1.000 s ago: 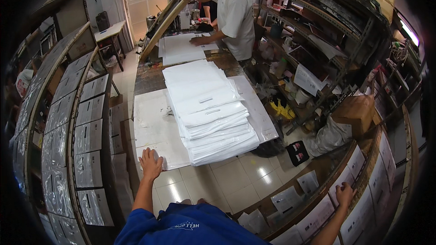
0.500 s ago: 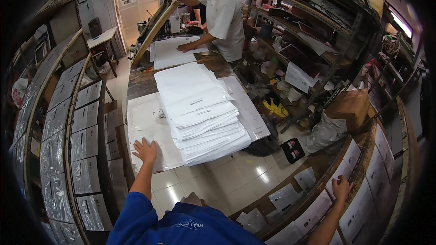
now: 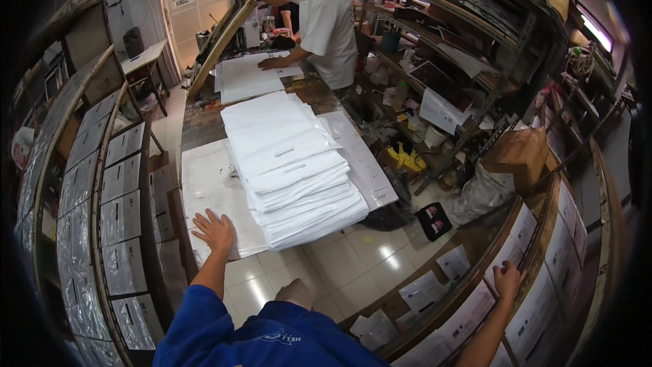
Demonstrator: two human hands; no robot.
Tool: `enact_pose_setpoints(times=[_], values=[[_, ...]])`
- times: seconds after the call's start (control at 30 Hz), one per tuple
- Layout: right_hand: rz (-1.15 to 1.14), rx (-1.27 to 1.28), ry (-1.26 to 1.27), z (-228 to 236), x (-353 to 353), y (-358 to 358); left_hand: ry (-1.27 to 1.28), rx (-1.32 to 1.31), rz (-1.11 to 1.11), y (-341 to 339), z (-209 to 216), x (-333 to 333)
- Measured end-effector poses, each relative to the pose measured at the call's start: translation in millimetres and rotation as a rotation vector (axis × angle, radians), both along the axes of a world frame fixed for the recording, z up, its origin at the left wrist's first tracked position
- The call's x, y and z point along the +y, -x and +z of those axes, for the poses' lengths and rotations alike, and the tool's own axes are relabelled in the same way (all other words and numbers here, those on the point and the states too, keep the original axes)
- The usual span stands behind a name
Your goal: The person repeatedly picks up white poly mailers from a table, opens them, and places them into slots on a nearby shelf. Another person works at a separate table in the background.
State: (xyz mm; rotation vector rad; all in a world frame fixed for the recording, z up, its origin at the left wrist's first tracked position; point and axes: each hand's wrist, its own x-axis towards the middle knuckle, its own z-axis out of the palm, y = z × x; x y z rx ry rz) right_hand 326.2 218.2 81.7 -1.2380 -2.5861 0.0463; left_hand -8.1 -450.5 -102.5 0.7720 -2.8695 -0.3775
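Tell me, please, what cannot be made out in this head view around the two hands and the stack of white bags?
- Left hand: palm side hidden, pressed flat on the white sheet.
- Right hand: fingertips hidden over the shelf edge; grip unclear.
- Stack of white bags: count too fine to tell.
- Table: mostly covered.
- Own torso: cut off by the lower edge.

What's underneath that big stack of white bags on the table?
The stack of white bags lies on flat white sheets spread over the table. The left hand presses a sheet's near edge. Whatever lies directly under the stack is covered.
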Motion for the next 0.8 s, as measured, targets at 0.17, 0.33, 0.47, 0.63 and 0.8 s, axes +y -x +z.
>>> enact_pose_setpoints(times=[0.17, 0.33, 0.47, 0.63, 0.8], values=[[-0.028, -0.035, 0.033, 6.2, -5.7, 3.3, -0.016, 0.023, -0.004, 1.3, 4.3, 3.6], [-0.008, -0.016, 0.009, -2.3, 3.0, 1.8, 0.013, 0.064, 0.001, 1.1, -2.1, 2.7], [-0.009, -0.014, 0.009, -2.4, 2.1, -0.4, 0.026, 0.07, -0.005, 1.8, -3.5, 3.7], [-0.015, -0.025, -0.006, 1.7, -1.9, 3.8, 0.007, 0.032, 0.004, 2.4, -1.1, 5.6], [-0.01, -0.014, 0.004, 1.0, -3.5, 3.5, -0.011, 0.029, 0.018, -1.3, 3.3, 3.5]])
